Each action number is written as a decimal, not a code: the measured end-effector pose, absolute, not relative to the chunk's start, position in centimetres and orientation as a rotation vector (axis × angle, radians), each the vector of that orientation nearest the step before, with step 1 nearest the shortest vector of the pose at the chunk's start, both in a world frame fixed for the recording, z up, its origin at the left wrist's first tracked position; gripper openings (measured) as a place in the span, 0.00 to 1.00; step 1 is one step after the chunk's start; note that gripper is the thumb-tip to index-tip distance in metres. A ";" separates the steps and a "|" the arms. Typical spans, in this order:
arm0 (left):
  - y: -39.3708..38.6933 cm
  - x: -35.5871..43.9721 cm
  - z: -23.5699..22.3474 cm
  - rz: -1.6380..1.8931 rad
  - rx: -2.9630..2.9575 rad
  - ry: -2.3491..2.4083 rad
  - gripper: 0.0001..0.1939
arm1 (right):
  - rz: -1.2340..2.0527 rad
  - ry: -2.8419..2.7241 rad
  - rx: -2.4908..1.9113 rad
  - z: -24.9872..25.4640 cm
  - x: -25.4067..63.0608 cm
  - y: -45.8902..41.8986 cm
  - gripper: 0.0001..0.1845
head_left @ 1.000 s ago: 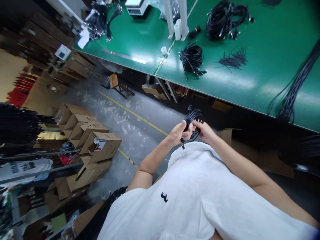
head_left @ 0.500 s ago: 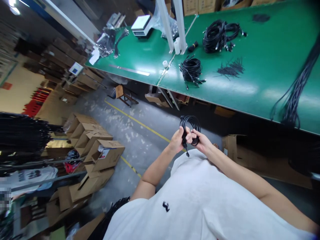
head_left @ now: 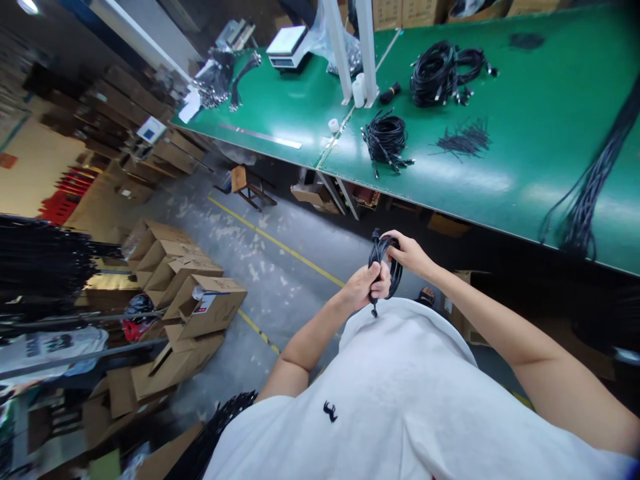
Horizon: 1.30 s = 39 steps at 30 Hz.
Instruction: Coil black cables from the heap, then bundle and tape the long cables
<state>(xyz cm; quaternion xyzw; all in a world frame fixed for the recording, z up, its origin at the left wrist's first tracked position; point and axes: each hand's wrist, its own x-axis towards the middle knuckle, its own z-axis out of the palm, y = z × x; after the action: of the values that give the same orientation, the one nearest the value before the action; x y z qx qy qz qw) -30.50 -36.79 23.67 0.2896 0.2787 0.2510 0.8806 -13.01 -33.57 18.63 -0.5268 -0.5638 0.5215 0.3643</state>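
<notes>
A small coil of black cable (head_left: 395,277) is held in front of my chest, above the floor and short of the green table (head_left: 500,180). My left hand (head_left: 364,287) is closed round the lower part of the coil, with a plug end hanging below it. My right hand (head_left: 407,253) grips the top of the coil, fingers curled over it near another plug.
On the green table lie a coiled cable bundle (head_left: 385,139), a larger heap of cables (head_left: 440,63), loose black ties (head_left: 463,140), white rolls (head_left: 358,92) and a scale (head_left: 286,47). Long cables (head_left: 585,193) hang over the right edge. Open cardboard boxes (head_left: 200,300) stand on the floor at left.
My right hand has moved from the coil's lower side up to its top. The coil has been pressed narrower, and my left hand keeps its grip lower down.
</notes>
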 end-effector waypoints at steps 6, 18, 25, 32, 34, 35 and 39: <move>-35.8 -32.0 24.1 0.491 0.567 0.586 0.24 | 1.336 -1.553 -1.383 19.4 -13.5 -33.7 0.08; -35.9 -32.8 22.5 0.284 0.631 0.600 0.27 | 0.356 -2.333 -1.141 18.2 -12.7 -34.8 0.13; -35.3 -32.3 21.6 0.097 0.646 0.626 0.25 | 0.044 -2.412 -0.953 18.9 -13.5 -36.0 0.15; -34.9 -30.0 20.0 0.274 0.718 0.738 0.26 | 0.516 -2.186 -1.040 15.9 -12.7 -33.9 0.11; -34.5 -29.4 19.9 0.366 0.670 0.764 0.26 | 0.722 -1.867 -1.148 14.8 -12.7 -32.9 0.12; -34.2 -29.0 20.0 0.407 0.648 0.778 0.26 | 0.822 -1.695 -1.189 14.4 -12.7 -32.3 0.13; -32.0 -27.4 21.2 0.544 0.655 0.861 0.26 | 1.360 -0.921 -1.238 13.0 -13.3 -30.9 0.18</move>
<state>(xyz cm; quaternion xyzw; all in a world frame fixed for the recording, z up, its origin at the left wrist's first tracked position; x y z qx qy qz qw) -27.44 -31.99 21.19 0.3080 0.4045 0.2557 0.8223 -13.29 -30.89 12.97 -0.5157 -0.3835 0.5661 0.5162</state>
